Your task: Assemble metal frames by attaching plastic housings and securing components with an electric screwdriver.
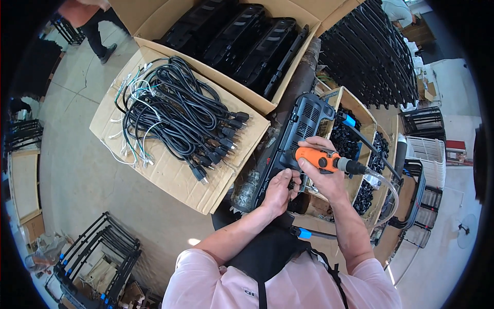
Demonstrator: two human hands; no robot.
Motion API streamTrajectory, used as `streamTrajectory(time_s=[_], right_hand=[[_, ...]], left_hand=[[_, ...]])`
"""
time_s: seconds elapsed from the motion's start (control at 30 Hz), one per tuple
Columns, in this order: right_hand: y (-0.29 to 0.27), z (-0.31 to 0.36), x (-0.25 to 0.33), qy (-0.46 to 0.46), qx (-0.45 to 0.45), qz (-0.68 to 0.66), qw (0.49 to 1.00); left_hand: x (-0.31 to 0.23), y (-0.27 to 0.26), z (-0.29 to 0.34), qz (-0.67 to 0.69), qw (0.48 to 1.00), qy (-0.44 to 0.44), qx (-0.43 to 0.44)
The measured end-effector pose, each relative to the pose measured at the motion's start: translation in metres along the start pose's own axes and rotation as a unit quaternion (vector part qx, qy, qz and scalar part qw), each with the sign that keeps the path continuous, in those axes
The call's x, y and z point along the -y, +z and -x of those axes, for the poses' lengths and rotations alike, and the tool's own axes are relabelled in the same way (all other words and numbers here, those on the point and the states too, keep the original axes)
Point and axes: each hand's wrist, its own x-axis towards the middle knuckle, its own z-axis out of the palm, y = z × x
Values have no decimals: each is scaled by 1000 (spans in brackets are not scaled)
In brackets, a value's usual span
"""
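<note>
My right hand [329,181] is wrapped round an orange air-powered driver [315,158]. A clear hose [389,186] runs from the tool's back end. The driver's front points left, at a long black plastic housing [309,119] with vent slots. The housing lies slantwise in front of me. At its near part, my left hand [278,193] is closed, fingers curled. Small dark bits show between those fingertips, too small to name. The driver's tip is hidden against the housing.
Left of the housing, a cardboard sheet [177,193] bears a pile of black power cords [170,110]. Beyond stands a carton [206,54] of glossy black panels [234,38]. On the right, a wooden bin [366,116] holds small black parts [346,141]. Black frames [365,51] are stacked behind.
</note>
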Motion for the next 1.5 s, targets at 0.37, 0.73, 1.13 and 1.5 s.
streamTrajectory(time_s=[0.37, 0.73, 1.13, 1.5], right_hand=[[4, -8, -3, -16, 47, 96, 994], [2, -9, -14, -35, 85, 81, 992], [-40, 65, 6, -96, -24, -48, 994], [-91, 194, -43, -100, -56, -153, 982]], left_hand=[[0, 2, 3, 10, 1000, -3, 5], [5, 3, 4, -27, 998, 49, 14], [17, 2, 21, -44, 995, 84, 37], [78, -3, 78, -44, 998, 53, -6]])
